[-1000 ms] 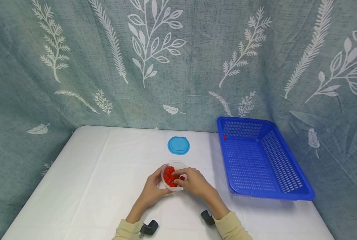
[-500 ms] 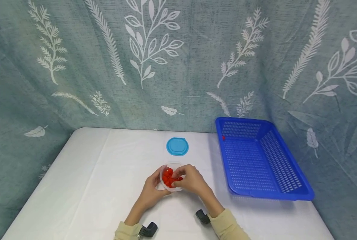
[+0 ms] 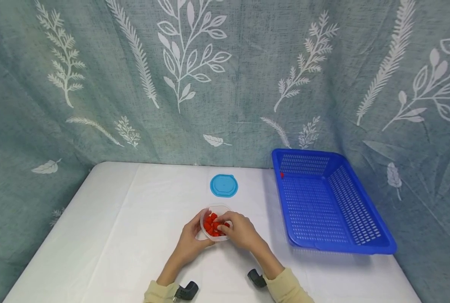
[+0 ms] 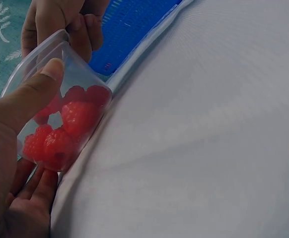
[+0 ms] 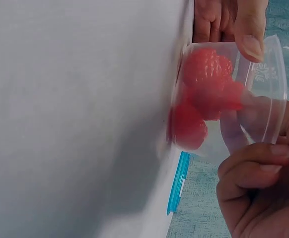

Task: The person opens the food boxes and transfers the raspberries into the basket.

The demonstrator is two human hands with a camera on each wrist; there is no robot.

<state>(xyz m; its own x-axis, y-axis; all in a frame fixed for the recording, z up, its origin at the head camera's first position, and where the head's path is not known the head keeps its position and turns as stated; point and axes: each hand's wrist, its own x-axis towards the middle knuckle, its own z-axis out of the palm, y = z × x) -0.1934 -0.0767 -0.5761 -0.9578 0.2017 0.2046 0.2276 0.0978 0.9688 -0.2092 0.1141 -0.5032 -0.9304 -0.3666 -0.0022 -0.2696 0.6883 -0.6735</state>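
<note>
Clear plastic cup of red raspberries, near the front middle of the white table, tipped a little and cradled between both hands. Thin-walled and see-through, so likely light and a bit flexible; probably squashes if squeezed hard. Best held low around the wall, as now, with the rim left free. Smooth plastic, perhaps slippery.

Left hand wrapped round the cup's left side, thumb pressed flat on the wall, fingers curled beneath the base in the left wrist view. Right hand curled at the cup's right rim, fingertips bent in toward the opening; cannot tell whether pinching a berry or only the rim.

Berries bumpy and bright red, piled against the lower side of the cup, filling perhaps half. Look soft and easily bruised, or else light imitation fruit; cannot tell which.

Round blue lid off, lying flat on the table behind the cup, well apart. Blue perforated basket to the right, with only one small red piece at its far left corner.
</note>
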